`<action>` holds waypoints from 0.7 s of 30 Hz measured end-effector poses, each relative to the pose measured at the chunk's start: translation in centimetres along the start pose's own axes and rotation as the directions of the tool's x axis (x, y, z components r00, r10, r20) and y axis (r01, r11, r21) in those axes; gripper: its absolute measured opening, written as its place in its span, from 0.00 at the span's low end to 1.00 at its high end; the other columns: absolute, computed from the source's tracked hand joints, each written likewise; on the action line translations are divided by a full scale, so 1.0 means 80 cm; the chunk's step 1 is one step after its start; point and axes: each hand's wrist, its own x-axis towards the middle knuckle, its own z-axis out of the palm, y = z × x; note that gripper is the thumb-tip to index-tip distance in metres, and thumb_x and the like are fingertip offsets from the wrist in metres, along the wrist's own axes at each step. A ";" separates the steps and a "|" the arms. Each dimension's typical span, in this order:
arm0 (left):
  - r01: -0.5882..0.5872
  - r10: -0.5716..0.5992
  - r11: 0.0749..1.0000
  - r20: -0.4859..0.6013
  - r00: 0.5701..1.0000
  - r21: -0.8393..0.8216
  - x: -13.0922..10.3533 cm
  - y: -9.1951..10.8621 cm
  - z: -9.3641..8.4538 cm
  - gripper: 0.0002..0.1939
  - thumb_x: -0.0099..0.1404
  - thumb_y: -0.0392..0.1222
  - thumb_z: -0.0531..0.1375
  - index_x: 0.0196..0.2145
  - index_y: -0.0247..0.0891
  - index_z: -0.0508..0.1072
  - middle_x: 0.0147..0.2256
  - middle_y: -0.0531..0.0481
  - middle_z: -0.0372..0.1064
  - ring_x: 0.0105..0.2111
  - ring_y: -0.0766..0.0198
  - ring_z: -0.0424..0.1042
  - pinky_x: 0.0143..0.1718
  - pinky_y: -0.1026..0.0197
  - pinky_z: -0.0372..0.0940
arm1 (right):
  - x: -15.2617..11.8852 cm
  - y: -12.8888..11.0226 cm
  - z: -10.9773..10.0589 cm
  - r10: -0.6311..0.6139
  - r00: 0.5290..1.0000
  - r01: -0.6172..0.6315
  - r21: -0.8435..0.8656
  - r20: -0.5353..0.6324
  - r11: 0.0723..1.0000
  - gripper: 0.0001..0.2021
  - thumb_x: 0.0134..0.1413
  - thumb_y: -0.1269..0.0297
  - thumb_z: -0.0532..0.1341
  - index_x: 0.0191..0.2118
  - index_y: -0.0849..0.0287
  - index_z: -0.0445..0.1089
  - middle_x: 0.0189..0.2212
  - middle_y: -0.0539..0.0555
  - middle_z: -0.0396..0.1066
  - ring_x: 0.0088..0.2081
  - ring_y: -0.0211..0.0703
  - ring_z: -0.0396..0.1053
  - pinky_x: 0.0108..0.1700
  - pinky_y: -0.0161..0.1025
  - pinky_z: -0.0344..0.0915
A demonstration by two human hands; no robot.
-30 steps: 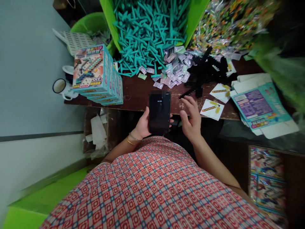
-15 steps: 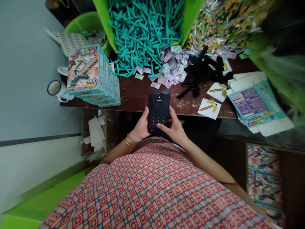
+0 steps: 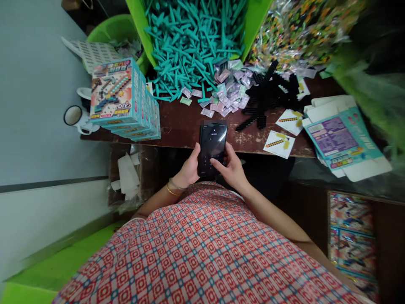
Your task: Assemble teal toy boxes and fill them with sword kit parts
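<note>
A black smartphone (image 3: 211,143) is held upright in front of my body, just off the table's near edge. Its dark screen shows a number keypad. My left hand (image 3: 190,166) grips the phone's left side, with the thumb along the edge and the other fingers hidden behind it. Around the right side is my right hand (image 3: 233,169), its thumb resting over the keypad and its fingers partly behind the phone. On the table beyond the phone lie small plastic sachets (image 3: 229,95) and black studded toy pieces (image 3: 261,105).
A green bin (image 3: 257,29) of teal sticks (image 3: 186,46) stands at the back. Boxed toy sets (image 3: 114,97) and a white mug (image 3: 73,116) are at left. Picture cards (image 3: 278,144) and flattened boxes (image 3: 344,135) lie at right on the brown table (image 3: 180,122).
My right thumb has shifted slightly up over the keypad. The phone has tilted a little, and a bright reflection now crosses its screen, with small marks under the top text.
</note>
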 end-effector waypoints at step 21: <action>-0.025 0.025 0.999 0.010 1.000 -0.029 -0.004 0.012 0.004 0.34 0.80 0.61 0.43 0.66 0.37 0.71 0.54 0.37 0.80 0.56 0.47 0.79 0.62 0.46 0.69 | 0.004 0.007 -0.011 -0.031 0.995 0.032 -0.009 0.091 0.999 0.39 0.63 0.42 0.65 0.75 0.45 0.56 0.65 0.57 0.69 0.60 0.54 0.73 0.62 0.56 0.73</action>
